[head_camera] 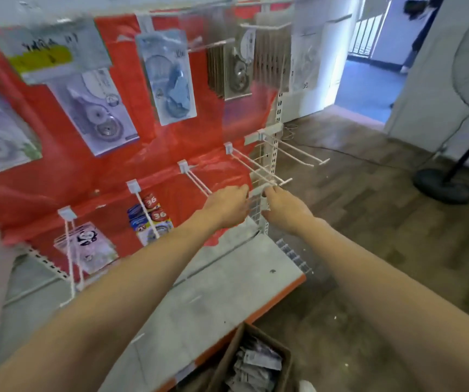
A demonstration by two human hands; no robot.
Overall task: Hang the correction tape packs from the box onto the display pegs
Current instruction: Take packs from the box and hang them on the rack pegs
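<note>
Both my arms reach out to the lower row of white display pegs [258,169]. My left hand [226,207] and my right hand [285,209] pinch the two side edges of a clear, blurred correction tape pack [256,203] at the tip of an empty peg. At the bottom of the view an open cardboard box [229,355] holds several more packs [256,366]. Other packs hang on the red back panel, among them a blue one [168,77] and a grey stack [234,70] in the upper row.
A grey shelf board [213,292] with an orange edge lies under the pegs. Two lower pegs at the left carry packs [150,219]. More bare pegs [295,149] stick out at the right. A standing fan [453,176] is on the wooden floor to the right.
</note>
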